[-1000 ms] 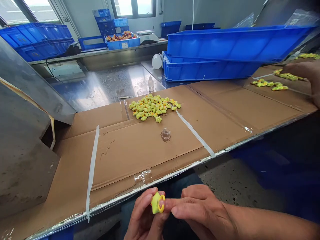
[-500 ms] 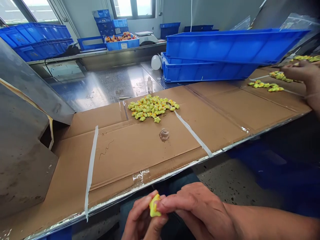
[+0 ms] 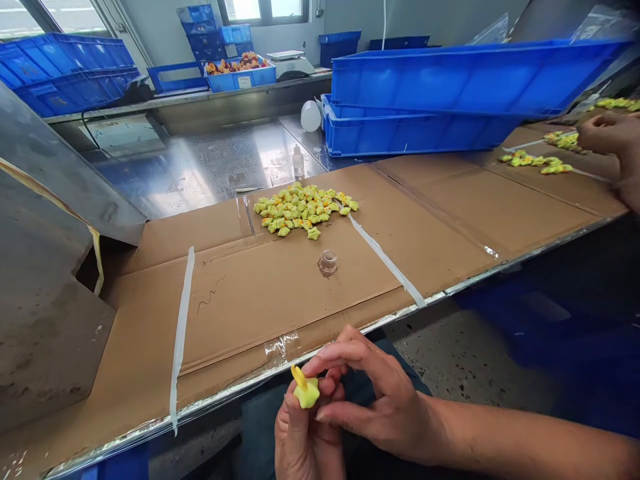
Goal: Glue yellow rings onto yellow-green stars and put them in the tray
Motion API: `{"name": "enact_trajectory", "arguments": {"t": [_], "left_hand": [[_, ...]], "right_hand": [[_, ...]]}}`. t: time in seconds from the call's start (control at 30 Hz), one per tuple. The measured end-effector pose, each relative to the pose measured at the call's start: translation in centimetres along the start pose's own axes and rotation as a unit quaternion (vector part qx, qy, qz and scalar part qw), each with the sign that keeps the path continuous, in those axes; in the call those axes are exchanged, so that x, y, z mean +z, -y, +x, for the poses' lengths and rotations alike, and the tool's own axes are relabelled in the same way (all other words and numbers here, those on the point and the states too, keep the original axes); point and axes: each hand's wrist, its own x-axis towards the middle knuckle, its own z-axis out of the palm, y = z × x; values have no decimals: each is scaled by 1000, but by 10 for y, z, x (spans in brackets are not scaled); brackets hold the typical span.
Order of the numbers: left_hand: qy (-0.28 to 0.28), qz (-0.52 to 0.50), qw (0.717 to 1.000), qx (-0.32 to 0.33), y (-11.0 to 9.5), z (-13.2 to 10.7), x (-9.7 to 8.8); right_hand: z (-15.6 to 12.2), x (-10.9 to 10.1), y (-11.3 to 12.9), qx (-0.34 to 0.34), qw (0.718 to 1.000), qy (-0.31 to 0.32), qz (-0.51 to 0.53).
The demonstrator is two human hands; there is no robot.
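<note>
A small yellow-green star-shaped piece [image 3: 307, 393] with a yellow loop [image 3: 299, 377] standing up from it is pinched in my left hand [image 3: 307, 430], in front of the table edge. My right hand [image 3: 385, 400] is close on its right side, fingers bent and apart. Its index fingertip is at the piece's upper edge; whether it touches cannot be made out. On the cardboard lies a pile of similar star pieces [image 3: 295, 210], some with orange-yellow parts. Nearer to me stands a small clear cup [image 3: 328, 263].
Blue crates [image 3: 425, 133] stand stacked behind the cardboard-covered table [image 3: 240, 307]. A small clear bottle [image 3: 298, 163] stands behind the pile. To the left rises a metal housing [image 3: 45, 280]. At the far right another person's hand [image 3: 607, 137] is near more star pieces [image 3: 535, 161].
My right hand has loosened from the star piece and its fingers have spread. The piece has turned in my left hand, so the yellow loop now stands up. Both hands are slightly higher.
</note>
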Motion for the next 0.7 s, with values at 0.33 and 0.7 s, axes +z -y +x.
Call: {"name": "enact_trajectory", "arguments": {"t": [0.33,0.7], "left_hand": [[74,9,996,-52,0,-2,5],[132,23,990,-34,-5,-8,15]], "right_hand": [[-2,2,1,-27,999,-8,-28],[-3,-2,8,-33,998,17,-48]]}}
